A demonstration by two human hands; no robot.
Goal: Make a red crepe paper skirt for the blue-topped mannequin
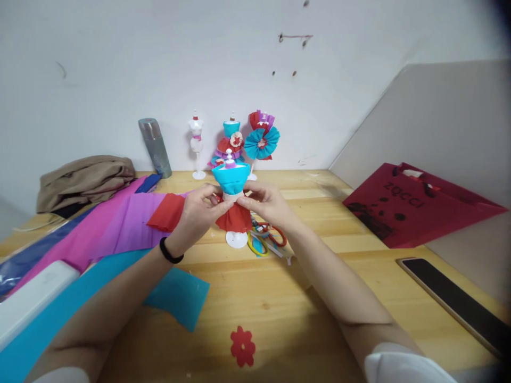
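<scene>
A small white mannequin (236,240) stands upright in the middle of the table, dressed in a blue crepe top (231,178) and a red crepe skirt (235,217). A pale band (232,197) circles its waist. My left hand (202,208) pinches this band from the left, thumb in front. From the right, my right hand (266,201) presses its thumb on the same band, fingers curled behind. Both thumbs nearly meet at the front. Scissors with yellow and red handles (278,234) lie just right of the skirt.
Behind stand a bare mannequin (196,139), two dressed ones and a bottle (155,147). Crepe sheets (130,223) and a brown cloth (85,181) lie left. A red paper flower (242,347) is near the front; a red bag (415,205) and phone (451,303) are right.
</scene>
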